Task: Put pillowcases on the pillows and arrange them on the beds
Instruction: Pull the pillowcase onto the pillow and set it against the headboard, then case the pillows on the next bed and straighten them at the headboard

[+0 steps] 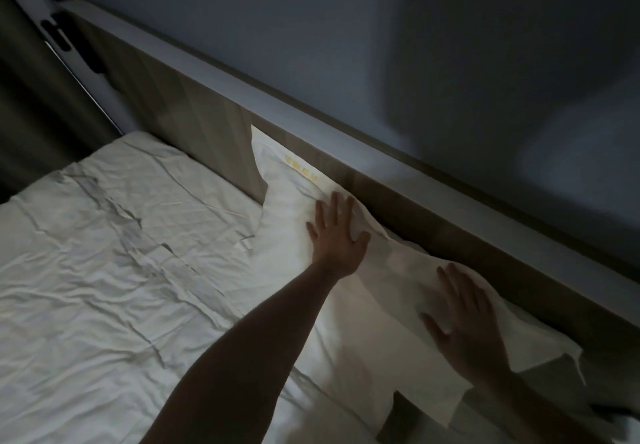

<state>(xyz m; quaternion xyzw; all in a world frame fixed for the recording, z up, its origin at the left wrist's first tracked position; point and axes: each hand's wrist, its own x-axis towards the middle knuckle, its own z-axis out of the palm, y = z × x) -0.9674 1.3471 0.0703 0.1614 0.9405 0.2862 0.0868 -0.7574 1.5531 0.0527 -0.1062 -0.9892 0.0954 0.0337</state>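
Observation:
A white pillow in its pillowcase (391,281) leans against the wooden headboard (460,232) at the head of the bed, a small yellow mark near its upper left corner. My left hand (337,235) lies flat on the pillow's upper part, fingers spread. My right hand (464,326) presses flat on the pillow's lower right part, fingers also spread. Neither hand grips the cloth. The loose open end of the pillowcase hangs past my right hand at the lower right.
A wrinkled white sheet (114,270) covers the mattress to the left of the pillow. A dark curtain (38,104) hangs at the far left. Above the headboard ledge is a plain grey wall (381,28). The room is dim.

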